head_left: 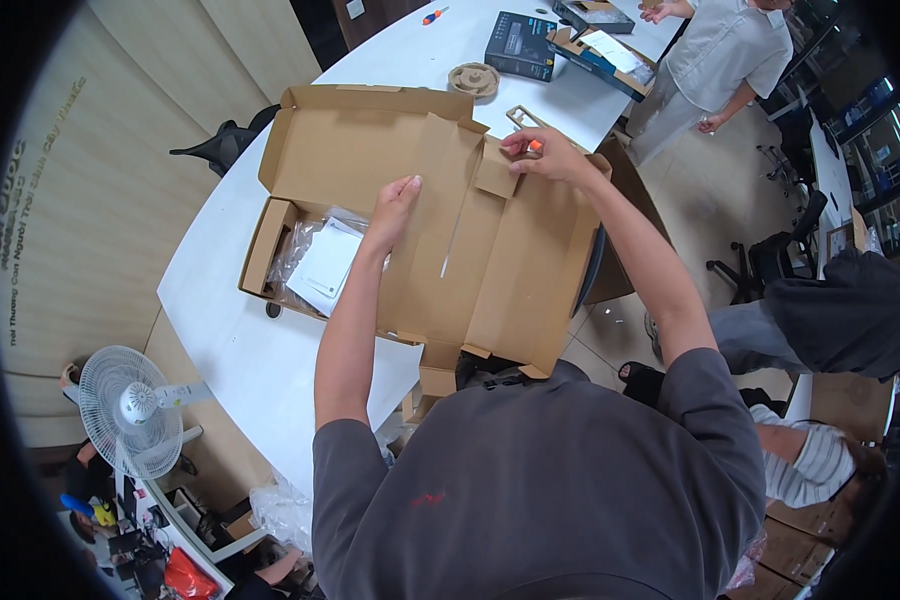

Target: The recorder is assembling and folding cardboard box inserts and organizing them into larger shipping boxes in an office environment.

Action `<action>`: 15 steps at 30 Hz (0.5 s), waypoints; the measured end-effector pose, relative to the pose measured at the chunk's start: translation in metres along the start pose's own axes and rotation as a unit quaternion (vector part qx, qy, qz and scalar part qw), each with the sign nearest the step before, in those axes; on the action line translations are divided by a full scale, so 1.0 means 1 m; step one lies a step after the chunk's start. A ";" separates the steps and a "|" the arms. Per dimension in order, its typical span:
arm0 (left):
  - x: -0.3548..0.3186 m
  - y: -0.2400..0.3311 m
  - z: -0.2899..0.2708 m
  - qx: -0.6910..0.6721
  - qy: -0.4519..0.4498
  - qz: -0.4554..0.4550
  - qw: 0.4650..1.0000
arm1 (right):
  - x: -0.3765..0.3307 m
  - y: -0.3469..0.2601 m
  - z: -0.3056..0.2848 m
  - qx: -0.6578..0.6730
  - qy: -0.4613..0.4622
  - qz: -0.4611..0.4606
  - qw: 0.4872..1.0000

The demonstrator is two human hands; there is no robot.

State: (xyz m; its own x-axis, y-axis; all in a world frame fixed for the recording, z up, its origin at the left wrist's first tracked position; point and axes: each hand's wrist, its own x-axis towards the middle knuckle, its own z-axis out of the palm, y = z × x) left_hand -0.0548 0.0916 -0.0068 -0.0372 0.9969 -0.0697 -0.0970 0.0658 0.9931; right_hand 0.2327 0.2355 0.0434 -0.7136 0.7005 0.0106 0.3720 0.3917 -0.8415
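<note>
Grey shirt [540, 490] cloth is closest, and two bare arms stretch out past it to a big brown cardboard sheet [460, 240]. I see the sheet at the right side of an open box [360, 150] on the white surface [220, 275]. The left hand [395, 208] has its grip curled tight on the sheet's left edge. The right hand [550, 158] has a narrow grip, pinching a little flap [493, 178] near the far end. Something orange [536, 146] shows by those fingers; I can't tell if it's held. White papers [327, 262] lie in the box.
</note>
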 end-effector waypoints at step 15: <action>0.034 0.013 0.032 0.239 0.048 0.053 0.968 | 0.002 0.022 0.019 -0.208 0.092 0.016 0.974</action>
State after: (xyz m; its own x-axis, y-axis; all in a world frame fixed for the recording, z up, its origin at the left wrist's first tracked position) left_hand -0.0256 0.1278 0.0067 -0.1167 0.9919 0.0498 0.3829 -0.0013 0.9238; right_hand 0.2282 0.2336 0.0148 -0.5931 0.7966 0.1168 0.6282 0.5486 -0.5518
